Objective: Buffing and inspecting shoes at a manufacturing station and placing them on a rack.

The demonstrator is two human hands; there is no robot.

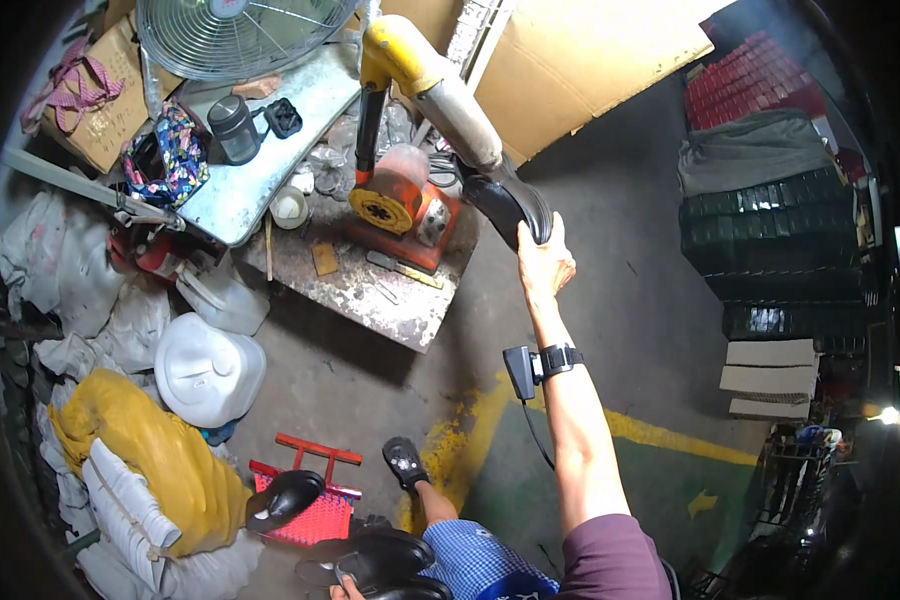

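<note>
Right hand (547, 264): closed on black shoe (508, 205), apparently presenting it to pipe (460, 118) just beyond; next move likely needs steady angling. Left hand (347, 590): at dark shoes (388, 552), grip unclear.

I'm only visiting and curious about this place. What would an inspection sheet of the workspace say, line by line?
Surface: bench stained and flecked, bearing an orange machine.
Job's things: black shoe at the end of a yellow-and-grey pipe; more black shoes near the lower edge.
Clutter: dark jar on the side table; white jug and yellow cloth below.
Hands: right hand grips the first shoe; left hand at the lower shoes, mostly out of view.
Cables: black cable hangs from a forearm device.
Surroundings: fan, stacked dark boxes, yellow floor line.
</note>
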